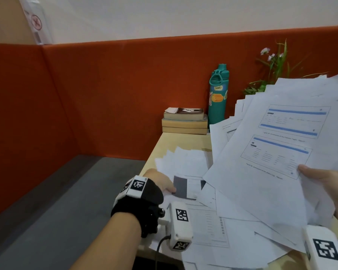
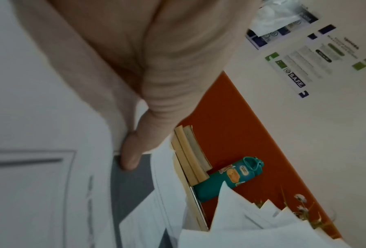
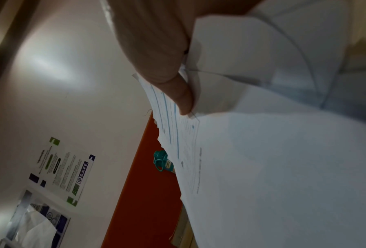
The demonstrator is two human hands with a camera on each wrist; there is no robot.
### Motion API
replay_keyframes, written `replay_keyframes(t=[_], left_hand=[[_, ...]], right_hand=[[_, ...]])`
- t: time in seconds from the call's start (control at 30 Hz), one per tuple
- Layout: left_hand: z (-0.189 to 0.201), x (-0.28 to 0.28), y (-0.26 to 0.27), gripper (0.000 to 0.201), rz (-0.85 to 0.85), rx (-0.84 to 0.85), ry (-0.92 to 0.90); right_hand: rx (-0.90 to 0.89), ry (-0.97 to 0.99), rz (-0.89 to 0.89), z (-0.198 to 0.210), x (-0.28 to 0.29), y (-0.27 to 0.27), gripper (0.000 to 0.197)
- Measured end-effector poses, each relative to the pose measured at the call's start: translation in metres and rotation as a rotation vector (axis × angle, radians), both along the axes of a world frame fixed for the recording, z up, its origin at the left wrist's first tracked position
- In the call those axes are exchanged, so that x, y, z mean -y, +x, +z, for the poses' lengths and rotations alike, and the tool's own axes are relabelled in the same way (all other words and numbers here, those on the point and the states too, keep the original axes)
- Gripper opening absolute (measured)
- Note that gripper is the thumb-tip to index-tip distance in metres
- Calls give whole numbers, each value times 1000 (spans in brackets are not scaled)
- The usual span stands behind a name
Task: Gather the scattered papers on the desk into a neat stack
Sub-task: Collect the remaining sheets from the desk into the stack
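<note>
- Two hands work the papers. The right hand (image 1: pixel 328 184) pinches a fanned bundle of sheets (image 1: pixel 277 152), thumb pressed on the top page near its right edge, fingers hidden underneath; the bundle is lifted off the desk and tilts up toward the far right.
- From the right wrist view the thumb (image 3: pixel 177 94) clamps the sheets' edge, and the pages bow away below it.
- The left hand (image 1: pixel 160 182) reaches to the loose sheets on the desk (image 1: pixel 185 166); its thumb tip (image 2: pixel 131 159) touches a page with a dark grey printed block (image 1: pixel 180 187). Its other fingers lie under or behind the paper, so how they sit cannot be told.
- Many thin white sheets, too overlapped to count, lie skewed across the near part of the pale wooden desk (image 1: pixel 170 141), corners pointing different ways; several carry printed tables and blue bars.
- The held bundle hangs over the right part of the desk and hides what lies beneath.
- At the far edge stand three stacked books (image 1: pixel 184 121) with yellowed page edges, the smallest on top.
- Just right of them, one upright teal bottle (image 1: pixel 218 94) with a loop handle and stickers.
- One plant (image 1: pixel 271 73) with thin green leaves and small pale flowers rises behind the bundle.
- One orange fabric partition (image 1: pixel 105 94) backs the desk; a grey bench surface (image 1: pixel 47 211) lies left.
</note>
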State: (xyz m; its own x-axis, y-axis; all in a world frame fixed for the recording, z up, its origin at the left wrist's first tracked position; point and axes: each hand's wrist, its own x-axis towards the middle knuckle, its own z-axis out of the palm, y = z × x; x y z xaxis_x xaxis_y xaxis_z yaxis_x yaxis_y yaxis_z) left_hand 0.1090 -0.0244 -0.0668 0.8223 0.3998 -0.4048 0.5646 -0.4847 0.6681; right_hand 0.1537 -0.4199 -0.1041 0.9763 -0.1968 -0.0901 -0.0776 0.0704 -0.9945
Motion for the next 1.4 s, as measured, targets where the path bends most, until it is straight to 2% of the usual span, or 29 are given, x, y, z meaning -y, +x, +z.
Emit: replay_keyframes(t=[0.03, 0.1, 0.17, 0.23, 0.3, 0.37, 0.4, 0.43, 0.5, 0.53, 0.63, 0.73, 0.8, 0.87, 0.97, 1.07, 1.17, 1.27, 1.33, 1.4], left_hand=[[2, 1, -2, 37, -13, 86, -55], [1, -1, 0, 21, 3, 253, -115], [-1, 2, -3, 22, -88, 274, -127], [-11, 7, -3, 37, -168, 189, -124], [-14, 8, -1, 48, -136, 200, -94], [-5, 3, 4, 39, -88, 283, -43], [2, -1, 6, 35, -51, 344, -24], [11, -7, 9, 34, -15, 418, -14], [34, -16, 11, 34, 54, 563, -10], [49, -18, 11, 35, 82, 640, 5], [102, -24, 14, 34, 127, 866, 84], [154, -29, 9, 35, 152, 1026, 57], [168, -29, 6, 35, 123, 1028, -7], [163, -22, 10, 36, 45, 963, -63], [126, -3, 21, 35, -28, 795, -166], [80, 10, 37, 37, -112, 580, -163], [55, 23, 42, 41, -161, 452, -242], [43, 38, 41, 52, -193, 406, -379], [37, 44, 43, 69, -154, 411, -357], [36, 47, 45, 69, -90, 485, -346]], right_hand=[[-10, 2, 7, -1, 0, 0, 102], [-12, -8, -10, -9, 8, 5, 97], [-6, -33, -30, -15, 13, 7, 92], [-13, -6, -42, -7, 0, -3, 99], [-6, 24, -26, 9, -20, -18, 112], [30, 8, -66, 17, -24, -25, 118], [41, -1, -89, 20, -24, -28, 115], [49, -7, -113, 23, -24, -31, 104], [80, -29, -154, 35, -35, -41, 57], [95, -52, -167, 40, -40, -43, 43], [81, -91, -202, 46, -49, -45, 44], [64, -107, -196, 50, -54, -46, 43], [73, -99, -168, 54, -56, -48, 42], [79, -92, -122, 59, -60, -50, 36], [91, -64, -19, 66, -71, -52, 20], [97, -4, 44, 68, -76, -48, 23], [125, 27, 72, 68, -78, -46, 26], [124, 29, 97, 66, -81, -45, 25], [127, 49, 77, 69, -86, -46, 26], [192, 147, 85, 71, -95, -47, 33]])
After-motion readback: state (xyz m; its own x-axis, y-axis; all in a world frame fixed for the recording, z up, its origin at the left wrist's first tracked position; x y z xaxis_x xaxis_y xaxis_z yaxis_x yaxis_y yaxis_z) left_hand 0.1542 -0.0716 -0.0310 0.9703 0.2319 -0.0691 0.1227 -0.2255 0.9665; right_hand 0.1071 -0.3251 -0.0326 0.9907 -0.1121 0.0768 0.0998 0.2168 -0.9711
